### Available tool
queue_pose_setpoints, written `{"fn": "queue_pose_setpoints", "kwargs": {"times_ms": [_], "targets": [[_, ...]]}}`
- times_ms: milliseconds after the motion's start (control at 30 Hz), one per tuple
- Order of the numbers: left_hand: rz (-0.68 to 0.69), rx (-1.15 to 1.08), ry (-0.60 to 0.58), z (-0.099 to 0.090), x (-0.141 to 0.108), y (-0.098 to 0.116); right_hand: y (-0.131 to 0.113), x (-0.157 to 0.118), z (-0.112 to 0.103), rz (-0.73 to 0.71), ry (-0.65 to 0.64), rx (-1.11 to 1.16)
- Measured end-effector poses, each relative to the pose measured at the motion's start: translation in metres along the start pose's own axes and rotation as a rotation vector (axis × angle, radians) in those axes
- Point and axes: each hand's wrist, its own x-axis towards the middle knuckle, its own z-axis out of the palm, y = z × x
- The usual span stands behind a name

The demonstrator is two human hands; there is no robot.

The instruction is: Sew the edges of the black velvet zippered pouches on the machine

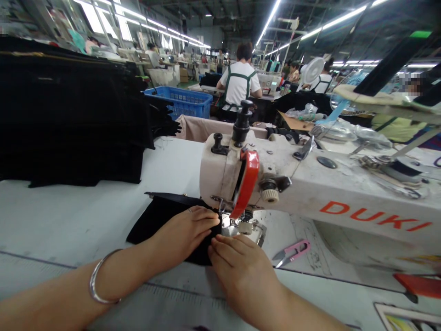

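Observation:
A piece of black fabric (155, 219) lies on the white table, its right edge at the needle area of a white sewing machine (285, 165). My left hand (182, 232) rests on top of the fabric, palm down, fingers together and pointing at the presser foot. Close in front of the needle area, my right hand (243, 266) has its fingers bent over the fabric's near right edge. A red guard (248, 184) on the machine head stands just above both hands. The fingertips of the two hands are a short way apart.
Pink thread snips (294, 252) lie right of my right hand. A tall pile of black fabric (69, 119) fills the back left. Behind are a blue basket (189, 103), a fabric-lined bin (200, 128) and a person in a white shirt. A thread stand rises at right.

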Motion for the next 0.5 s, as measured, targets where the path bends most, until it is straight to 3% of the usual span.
{"fn": "queue_pose_setpoints", "kwargs": {"times_ms": [167, 367, 433, 500], "targets": [[-0.043, -0.001, -0.022, -0.005, -0.008, 0.002, 0.002, 0.002, -0.005, 0.023, -0.077, 0.041], [-0.007, 0.013, -0.119, -0.007, -0.032, 0.01, 0.033, -0.007, -0.063, 0.159, -0.429, 0.235], [0.003, 0.038, -0.125, -0.004, -0.039, 0.013, 0.045, -0.01, -0.067, 0.222, -0.435, 0.16], [0.012, 0.055, -0.116, -0.001, -0.041, 0.016, 0.055, -0.01, -0.057, 0.307, -0.344, 0.064]]}}
